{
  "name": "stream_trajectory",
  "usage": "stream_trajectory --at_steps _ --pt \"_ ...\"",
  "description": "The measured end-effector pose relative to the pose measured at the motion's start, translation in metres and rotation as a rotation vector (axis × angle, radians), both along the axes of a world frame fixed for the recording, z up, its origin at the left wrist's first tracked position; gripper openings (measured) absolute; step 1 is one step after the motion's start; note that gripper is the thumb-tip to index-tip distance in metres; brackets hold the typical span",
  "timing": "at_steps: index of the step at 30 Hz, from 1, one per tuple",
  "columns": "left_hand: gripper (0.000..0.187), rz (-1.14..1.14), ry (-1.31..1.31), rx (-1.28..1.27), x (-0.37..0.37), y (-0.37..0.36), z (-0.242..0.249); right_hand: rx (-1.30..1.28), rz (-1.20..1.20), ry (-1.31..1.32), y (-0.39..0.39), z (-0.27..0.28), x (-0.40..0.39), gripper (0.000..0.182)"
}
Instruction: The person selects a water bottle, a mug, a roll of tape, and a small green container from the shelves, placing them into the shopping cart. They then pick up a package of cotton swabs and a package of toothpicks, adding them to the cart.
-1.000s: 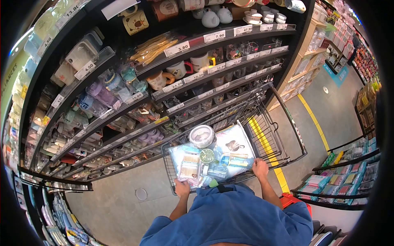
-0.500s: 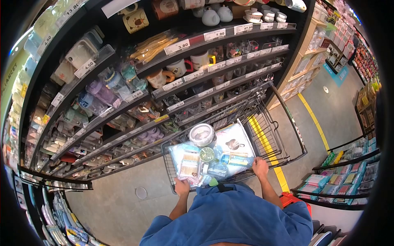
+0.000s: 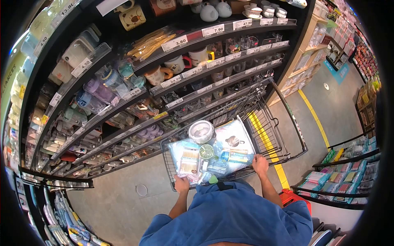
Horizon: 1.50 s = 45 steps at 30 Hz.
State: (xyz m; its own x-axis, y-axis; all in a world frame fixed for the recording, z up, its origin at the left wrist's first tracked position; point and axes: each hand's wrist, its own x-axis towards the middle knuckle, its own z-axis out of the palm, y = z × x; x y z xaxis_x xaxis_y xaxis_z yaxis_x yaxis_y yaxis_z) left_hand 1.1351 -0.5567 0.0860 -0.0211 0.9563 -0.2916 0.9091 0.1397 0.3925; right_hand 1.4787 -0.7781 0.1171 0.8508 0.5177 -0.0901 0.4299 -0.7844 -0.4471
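Note:
A black wire shopping cart [image 3: 282, 154] stands right in front of me. My left hand [image 3: 181, 184] is closed on its near rim at the left corner, beside a clear pack of thin wooden sticks [image 3: 189, 166]. My right hand [image 3: 260, 165] is wrapped round the near rim farther right, close to a blue bottle-like pack [image 3: 237, 157]. Inside the cart lie a round clear-lidded container [image 3: 201, 131], a green-topped round item [image 3: 207, 151], a clear blue bottle [image 3: 214, 167] and a flat white package [image 3: 235, 137].
Tall dark shelving [image 3: 223, 30] with mugs [image 3: 177, 64], teapots and glasses rises beyond the cart. A wooden rack [image 3: 301, 69] adjoins its right end. Low racks of packets [image 3: 328, 180] stand at right. Yellow floor tape [image 3: 314, 119] runs along the aisle; something red [image 3: 293, 197] is near my right elbow.
The view has shifted very slightly, so the shelves appear a little farther left. Both hands keep their hold on the cart, and the goods inside lie as before.

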Motion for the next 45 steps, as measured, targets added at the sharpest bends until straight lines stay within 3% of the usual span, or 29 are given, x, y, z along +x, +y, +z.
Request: stream_trajectory --at_steps 10,45 --pt "0.036 -0.022 0.002 0.036 -0.007 0.001 -0.02 0.0 -0.009 -0.002 0.0 -0.001 0.0 0.016" --pt "0.037 0.015 0.053 0.009 -0.002 0.003 -0.019 -0.029 -0.009 0.033 0.002 -0.002 0.004 0.017"
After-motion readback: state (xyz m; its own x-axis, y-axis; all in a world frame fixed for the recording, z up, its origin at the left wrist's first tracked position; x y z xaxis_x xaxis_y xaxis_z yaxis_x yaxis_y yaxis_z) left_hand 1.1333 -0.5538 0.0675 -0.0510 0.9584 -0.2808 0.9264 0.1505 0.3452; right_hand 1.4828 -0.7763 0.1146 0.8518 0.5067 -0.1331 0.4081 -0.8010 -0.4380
